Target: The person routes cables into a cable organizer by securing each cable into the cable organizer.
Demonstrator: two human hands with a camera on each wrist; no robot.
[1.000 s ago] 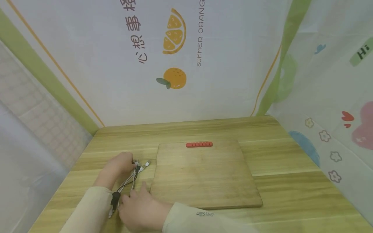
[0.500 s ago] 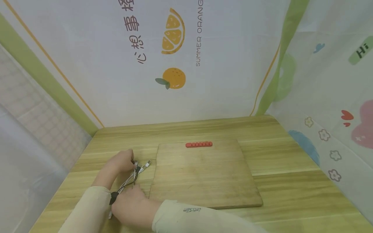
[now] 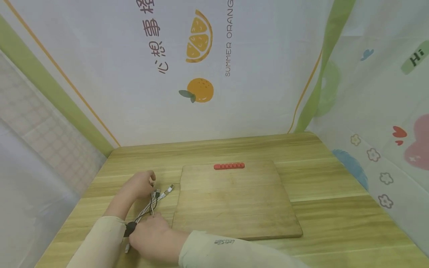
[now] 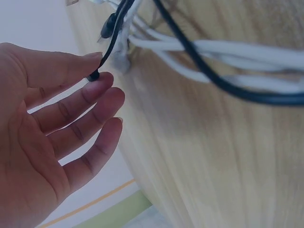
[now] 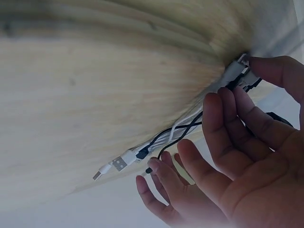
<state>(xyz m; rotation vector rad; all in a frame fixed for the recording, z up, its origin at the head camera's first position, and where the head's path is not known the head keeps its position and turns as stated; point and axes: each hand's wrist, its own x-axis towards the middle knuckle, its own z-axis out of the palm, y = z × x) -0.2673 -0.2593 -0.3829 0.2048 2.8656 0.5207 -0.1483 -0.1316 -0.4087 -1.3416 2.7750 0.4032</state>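
On the left of the wooden table lies a bundle of white and black USB cables (image 3: 142,213), gathered by a black piece (image 3: 130,228). My left hand (image 3: 140,183) is at its far end. In the left wrist view, its thumb and index finger pinch the small black end (image 4: 93,76) of a thin black cable, while the other fingers are loosely bent. My right hand (image 3: 152,237) grips the near end of the bundle, beside plugs (image 5: 235,71) seen in the right wrist view. White USB plugs (image 5: 124,160) stick out at the far end. The right palm hides part of the cables.
A wooden board (image 3: 231,204) lies right of the cables. A red strip with several notches (image 3: 229,166) rests along its far edge. A white printed curtain (image 3: 254,93) hangs behind the table, with more cloth on both sides.
My right hand has moved left onto the near end of the bundle and closed there. My left hand has shifted slightly away from the far plugs, drawing the black cable end.
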